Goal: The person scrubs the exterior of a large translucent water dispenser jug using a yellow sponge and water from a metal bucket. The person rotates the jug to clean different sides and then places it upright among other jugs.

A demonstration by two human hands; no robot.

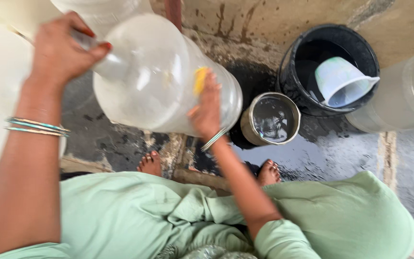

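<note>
A large clear plastic water jug lay tilted above the wet floor, its neck toward the upper left. The black bucket at the upper right held a white jug-like cup, and a round metal pot stood just beside it. The left hand was closed around the jug's neck. The right hand pressed a yellow scrubber against the jug's side, fingers curled over it.

No packages, labels, signs or screens visible anywhere in view.
</note>
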